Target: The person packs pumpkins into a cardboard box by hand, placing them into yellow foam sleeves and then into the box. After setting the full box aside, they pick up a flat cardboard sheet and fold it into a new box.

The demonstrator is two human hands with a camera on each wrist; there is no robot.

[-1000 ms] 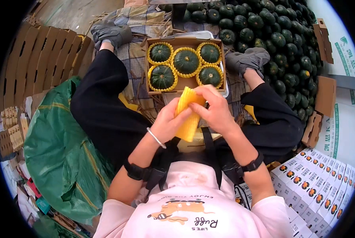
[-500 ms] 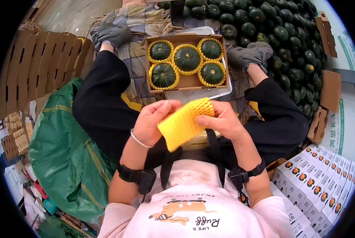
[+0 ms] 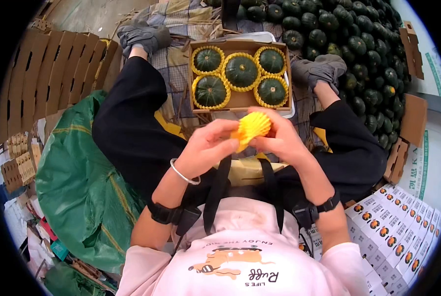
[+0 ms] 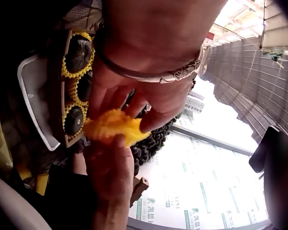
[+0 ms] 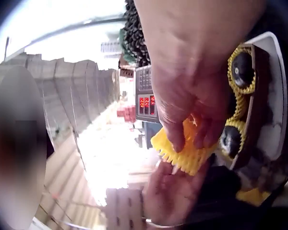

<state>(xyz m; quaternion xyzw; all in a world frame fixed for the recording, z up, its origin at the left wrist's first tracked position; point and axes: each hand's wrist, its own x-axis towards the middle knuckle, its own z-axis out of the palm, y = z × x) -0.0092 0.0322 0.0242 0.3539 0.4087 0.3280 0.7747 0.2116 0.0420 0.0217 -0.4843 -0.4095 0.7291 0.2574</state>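
Note:
A yellow foam net sleeve (image 3: 254, 126), bunched and crumpled, is held between both hands above the lap. The right hand (image 3: 282, 138) pinches it from the right, thumb below; in the right wrist view the thumb and fingers grip the net (image 5: 185, 148). The left hand (image 3: 206, 147) pinches its left end between thumb and fingers. Just beyond the hands a cardboard box (image 3: 238, 101) holds several dark green squashes (image 3: 242, 71), each in a yellow net collar.
The box stands on a white tray (image 3: 268, 36) between the legs. At the back right lies a large squash pile (image 3: 358, 64). Folded cartons (image 3: 43, 79) and a green plastic sheet (image 3: 77, 182) are at the left, printed white cartons (image 3: 403, 232) at the lower right.
The foam sleeve has gone from flat and spread out to bunched up. The left hand, beside its edge half a second ago, has moved right and pinches it.

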